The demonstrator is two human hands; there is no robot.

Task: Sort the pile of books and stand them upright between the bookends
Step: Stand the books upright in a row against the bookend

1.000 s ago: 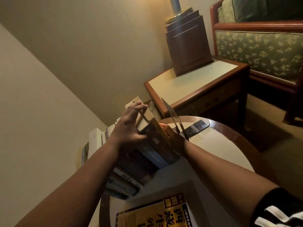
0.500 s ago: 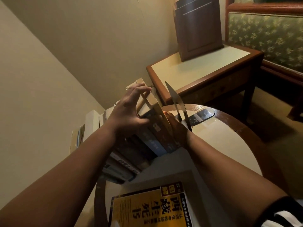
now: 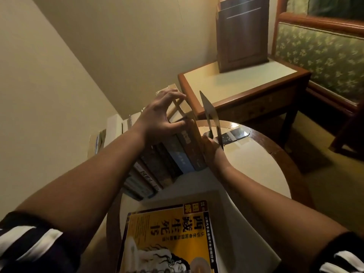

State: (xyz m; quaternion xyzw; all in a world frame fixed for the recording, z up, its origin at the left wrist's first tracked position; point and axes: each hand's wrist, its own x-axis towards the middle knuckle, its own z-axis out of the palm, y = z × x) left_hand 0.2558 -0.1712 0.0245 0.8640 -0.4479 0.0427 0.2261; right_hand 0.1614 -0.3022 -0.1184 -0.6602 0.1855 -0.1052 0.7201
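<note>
Dim yellow light fell on a round wooden table with a pale top, set close to a plain wall. On it a row of books stood upright, spines toward the camera, leaning a little to the left. The left hand lay over the top of the row, fingers spread wide, fingertips on the upper edge of a tan book and thumb against the spine of the brown book at the right end. The right hand pressed flat against the outer cover of that brown book; its fingers were partly hidden behind the row, so I cannot tell how they were curled. Just beside that hand stood a thin metal bookend, upright, its flat foot lying on the table toward the right. Whether the bookend touched the brown book could not be made out. At the far left end of the row pale, larger volumes stood near the wall; a second bookend could not be seen there. Near the bottom edge a yellow book with large dark characters lay flat, on top of a bigger white book, well apart from the row. Beyond the round table stood a square side table bearing a dark wooden box, and to the right a green patterned armchair. Both forearms were bare, with black-and-white striped sleeves at the frame edge
</note>
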